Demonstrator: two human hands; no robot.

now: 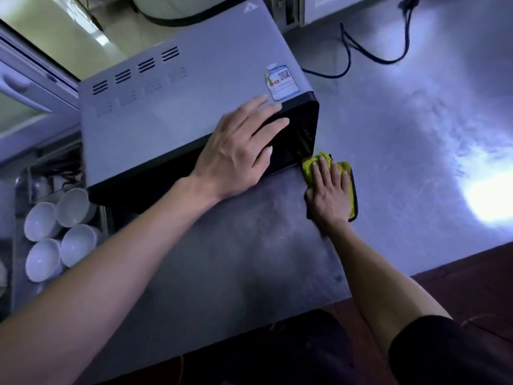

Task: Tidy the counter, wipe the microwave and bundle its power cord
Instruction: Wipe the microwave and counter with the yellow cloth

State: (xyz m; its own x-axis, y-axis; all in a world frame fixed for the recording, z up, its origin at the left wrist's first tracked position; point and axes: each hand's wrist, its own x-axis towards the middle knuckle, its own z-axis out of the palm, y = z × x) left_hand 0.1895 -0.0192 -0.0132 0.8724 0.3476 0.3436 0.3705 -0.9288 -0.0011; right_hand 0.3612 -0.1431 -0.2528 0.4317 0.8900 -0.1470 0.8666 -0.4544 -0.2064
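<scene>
A grey microwave (177,101) with a black front stands on the steel counter (402,140), seen from above. My left hand (238,151) rests flat on its front top edge, fingers spread over the black door. My right hand (329,190) presses a yellow-green cloth (348,176) flat on the counter, right at the microwave's front right corner. The black power cord (358,48) lies in loose loops on the counter behind and to the right of the microwave.
Several white bowls (58,232) lie in a rack at the left, below counter level. A white appliance (308,9) stands at the back. The counter's front edge (361,295) runs near my body, with dark red floor beyond it at the right.
</scene>
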